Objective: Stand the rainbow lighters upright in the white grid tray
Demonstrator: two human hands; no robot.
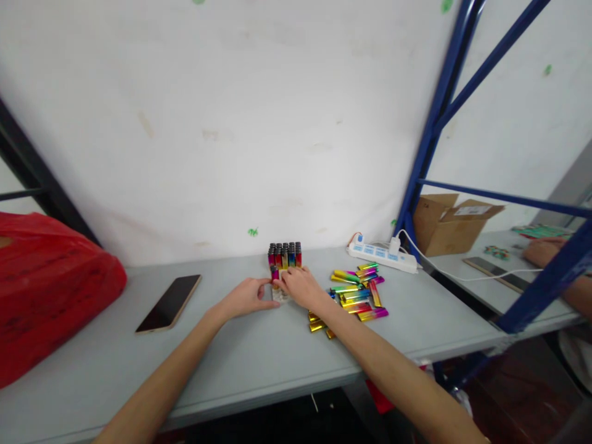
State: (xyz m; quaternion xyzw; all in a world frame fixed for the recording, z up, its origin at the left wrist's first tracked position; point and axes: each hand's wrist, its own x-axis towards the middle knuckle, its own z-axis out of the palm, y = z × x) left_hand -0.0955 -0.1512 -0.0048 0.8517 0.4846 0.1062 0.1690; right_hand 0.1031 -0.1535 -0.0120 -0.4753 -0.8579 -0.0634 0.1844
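Note:
Upright lighters (pixel 285 254) with dark tops stand in close rows near the wall, in shades of pink, red, gold and blue. They rise from a clear plastic tray (pixel 279 296), whose front part shows between my hands. My left hand (pixel 247 297) grips the tray's left side, thumb at the front corner and index finger by a single pink-purple lighter (pixel 275 273). My right hand (pixel 300 287) reaches over the tray with its fingertips closed at that lighter; the exact contact is partly hidden. Beside my right forearm lies a loose pile of shiny multicoloured lighters (pixel 356 296), partly covered by the arm.
A phone (pixel 169 303) and a red plastic bag (pixel 55 290) lie to the left. A white power strip (pixel 383 256) with a cable sits at the back right. Beyond the blue metal frame (pixel 428 142) are a cardboard box (pixel 451 225) and another person's arm (pixel 548 253).

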